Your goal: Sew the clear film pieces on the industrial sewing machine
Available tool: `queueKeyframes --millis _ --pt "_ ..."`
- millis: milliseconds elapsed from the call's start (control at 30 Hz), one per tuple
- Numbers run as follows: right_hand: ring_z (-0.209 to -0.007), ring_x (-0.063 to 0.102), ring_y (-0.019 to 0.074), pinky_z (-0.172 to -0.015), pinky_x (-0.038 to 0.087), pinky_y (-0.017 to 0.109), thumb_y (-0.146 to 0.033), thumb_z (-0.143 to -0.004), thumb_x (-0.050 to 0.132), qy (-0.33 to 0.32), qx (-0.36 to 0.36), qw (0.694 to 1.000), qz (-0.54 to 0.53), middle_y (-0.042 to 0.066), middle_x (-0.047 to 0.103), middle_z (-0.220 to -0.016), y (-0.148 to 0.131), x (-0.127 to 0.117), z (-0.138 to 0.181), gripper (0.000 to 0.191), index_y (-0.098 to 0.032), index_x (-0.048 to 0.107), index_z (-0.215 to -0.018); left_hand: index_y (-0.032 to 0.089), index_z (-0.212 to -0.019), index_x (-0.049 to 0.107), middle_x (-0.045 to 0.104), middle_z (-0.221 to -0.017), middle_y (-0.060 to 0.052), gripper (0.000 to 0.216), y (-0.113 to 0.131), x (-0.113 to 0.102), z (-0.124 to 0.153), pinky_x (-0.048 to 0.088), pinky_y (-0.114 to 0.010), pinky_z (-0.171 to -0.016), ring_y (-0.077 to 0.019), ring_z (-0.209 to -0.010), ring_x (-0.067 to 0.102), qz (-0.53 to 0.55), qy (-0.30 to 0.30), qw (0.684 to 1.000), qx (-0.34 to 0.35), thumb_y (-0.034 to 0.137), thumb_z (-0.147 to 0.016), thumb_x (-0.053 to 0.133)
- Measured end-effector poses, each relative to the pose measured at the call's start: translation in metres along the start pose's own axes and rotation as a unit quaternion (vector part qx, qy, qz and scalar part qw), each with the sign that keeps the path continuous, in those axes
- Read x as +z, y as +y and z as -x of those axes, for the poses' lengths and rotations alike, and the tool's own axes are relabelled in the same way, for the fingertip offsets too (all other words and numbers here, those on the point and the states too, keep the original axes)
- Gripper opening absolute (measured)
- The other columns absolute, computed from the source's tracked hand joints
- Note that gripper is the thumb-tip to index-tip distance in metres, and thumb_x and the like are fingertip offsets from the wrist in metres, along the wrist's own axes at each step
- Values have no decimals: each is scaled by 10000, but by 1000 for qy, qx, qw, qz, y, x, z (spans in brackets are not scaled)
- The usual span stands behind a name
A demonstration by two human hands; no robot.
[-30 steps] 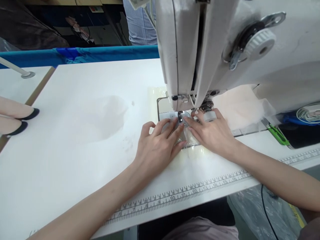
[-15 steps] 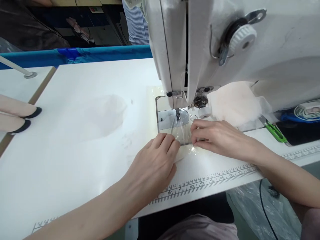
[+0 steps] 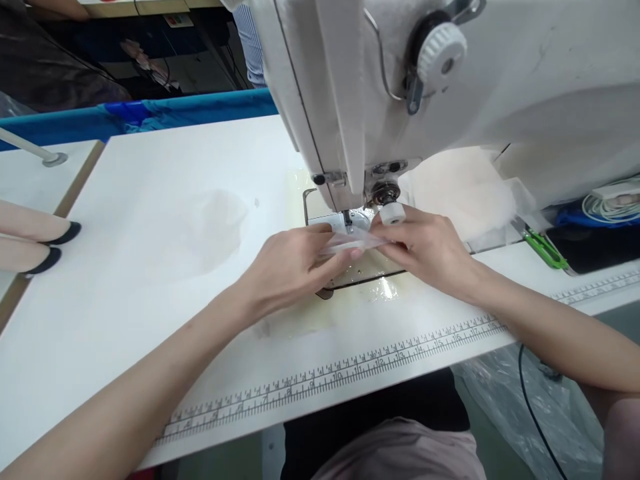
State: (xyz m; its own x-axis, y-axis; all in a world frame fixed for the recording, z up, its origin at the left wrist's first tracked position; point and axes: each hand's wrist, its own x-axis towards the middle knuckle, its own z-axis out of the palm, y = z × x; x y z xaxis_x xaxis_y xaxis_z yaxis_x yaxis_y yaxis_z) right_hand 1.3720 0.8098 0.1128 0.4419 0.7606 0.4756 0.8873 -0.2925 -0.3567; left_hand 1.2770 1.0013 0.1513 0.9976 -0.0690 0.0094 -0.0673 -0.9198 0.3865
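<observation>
A small piece of sheer white fabric (image 3: 345, 243) stretches between my two hands, just in front of the presser foot (image 3: 348, 220) of the sewing machine (image 3: 320, 87). My left hand (image 3: 305, 260) pinches its left end, thumb along the near side. The other end is in the closed fingers of my right hand (image 3: 425, 243), partly hidden behind the machine's white knob (image 3: 393, 213). Below the hands lies the metal needle plate (image 3: 370, 267), under a shiny clear film. Whether the fabric reaches under the foot I cannot tell.
Pale sheer fabric (image 3: 455, 193) lies under the machine arm. Green-handled thread snips (image 3: 545, 250) rest at the right beside a dark flat object. A printed ruler (image 3: 340, 377) runs along the table's front edge. Two pale padded pieces with black ends (image 3: 45, 243) jut in at left.
Both hands have moved up toward the presser foot, and the fabric has been raised between them. My left hand has turned, its thumb now showing. The view has shifted slightly.
</observation>
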Motion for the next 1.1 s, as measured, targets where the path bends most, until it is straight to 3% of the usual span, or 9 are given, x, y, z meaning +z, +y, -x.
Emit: queueKeyframes --millis 100,300,367,433,533,600,700,1100 --pt "-592 513 78 -485 256 217 -256 -954 492 23 10 1000 -4 -8 636 -739 2 2 -3 243 -220 732 -963 169 -677 660 568 -708 -20 468 -6 -3 -5 331 -261 -453 -92 -488 442 26 -35 999 2 531 -894 458" --pt "-589 531 87 -498 264 227 -267 -961 477 -14 2 1000 -14 -20 666 -712 -2 3 -2 263 -202 729 -927 178 -694 689 543 -728 -29 473 -16 1 -2 400 -248 -478 -100 -541 483 136 -28 989 44 422 -966 388" --pt "-652 559 108 -521 297 240 -234 -932 510 -23 -39 999 -3 -11 696 -780 -3 3 0 235 -195 732 -870 180 -718 708 547 -741 -28 429 -17 7 5 389 -239 -460 -92 -533 481 76 4 991 111 369 -965 412" --pt "-782 590 149 -597 357 271 -191 -891 555 -18 -105 994 30 3 720 -877 -4 4 3 204 -187 729 -785 172 -759 723 585 -770 -40 341 -14 16 15 372 -248 -449 -103 -553 499 -52 73 977 193 306 -945 470" --pt "-956 596 193 -741 395 322 -119 -850 582 -3 -174 981 80 -1 733 -945 -7 3 6 194 -176 716 -722 132 -898 723 696 -900 -76 173 -6 30 30 433 -312 -547 -183 -731 604 -242 175 916 267 219 -894 574" --pt "-968 602 184 -762 387 328 -94 -854 565 -7 -185 978 93 -9 738 -915 -9 3 6 212 -171 714 -726 115 -1052 690 707 -1111 -94 202 -1 35 39 471 -365 -713 -237 -969 634 -309 188 894 264 168 -880 598" --pt "-930 609 162 -746 371 330 -86 -874 529 -4 -186 978 92 -15 740 -887 -11 2 6 252 -176 711 -725 109 -1211 611 635 -1272 -119 313 2 38 45 431 -415 -903 -255 -1217 555 -327 160 901 236 122 -902 560" --pt "-907 634 147 -782 380 328 -72 -874 522 21 -186 978 93 -24 742 -915 -4 9 3 228 -165 714 -795 145 -1218 617 658 -1228 -111 293 -9 35 36 370 -472 -1050 -226 -1141 628 -283 161 918 224 183 -943 522"
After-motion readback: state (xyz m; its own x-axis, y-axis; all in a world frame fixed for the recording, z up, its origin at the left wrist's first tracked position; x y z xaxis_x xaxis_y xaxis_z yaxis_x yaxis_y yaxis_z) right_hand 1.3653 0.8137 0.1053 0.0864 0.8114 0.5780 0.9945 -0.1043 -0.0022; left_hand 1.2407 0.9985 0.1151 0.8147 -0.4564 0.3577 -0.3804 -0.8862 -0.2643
